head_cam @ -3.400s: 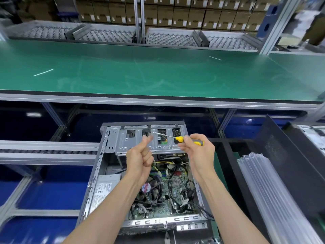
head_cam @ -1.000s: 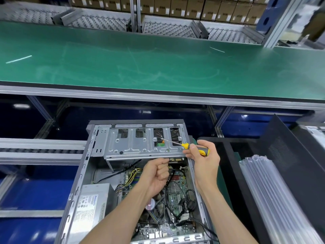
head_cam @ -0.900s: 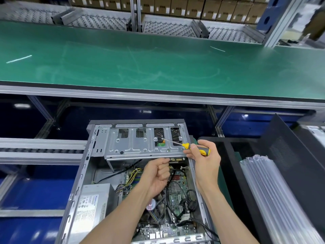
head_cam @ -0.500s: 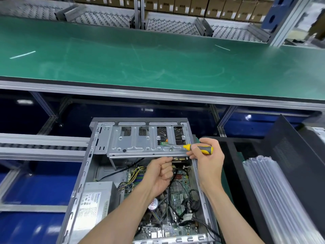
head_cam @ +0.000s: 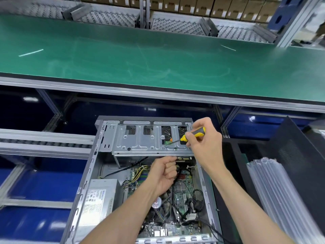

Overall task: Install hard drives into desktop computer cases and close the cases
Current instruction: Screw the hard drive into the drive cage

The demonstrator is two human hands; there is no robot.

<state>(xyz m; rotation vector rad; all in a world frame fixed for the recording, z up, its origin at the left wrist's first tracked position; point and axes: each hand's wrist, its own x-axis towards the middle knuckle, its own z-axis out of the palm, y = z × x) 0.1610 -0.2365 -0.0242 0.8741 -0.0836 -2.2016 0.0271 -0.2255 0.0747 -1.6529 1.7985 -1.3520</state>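
— What is seen in the middle?

— An open computer case (head_cam: 84, 187) is seen, lying on its side with its cover off. Everything else can be placed from this case.

— What is inside the case?

— A gray metal drive cage (head_cam: 140, 143) is set across the far end of the case. A silver power box (head_cam: 100, 196) is seen at the case's left side. A green board with many wires (head_cam: 182, 189) is laid along the bottom of the case.

— What is held?

— A yellow and gray screwdriver (head_cam: 195, 133) is gripped by the right hand (head_cam: 204, 145), over the far right corner of the case. The fingers are curled round the handle. The thin metal tip is pointed down to the left and is set on the drive cage, near its front edge.

— And the other hand?

— The left hand (head_cam: 163, 175) is closed into a fist inside the case, just under the front edge of the drive cage. Whether something small is held in the fist cannot be told.

— What is around the case?

— A long green belt (head_cam: 158, 64) is stretched out past the far end of the case. A stack of clear plastic sheets (head_cam: 281, 199) is piled to the right of the case.
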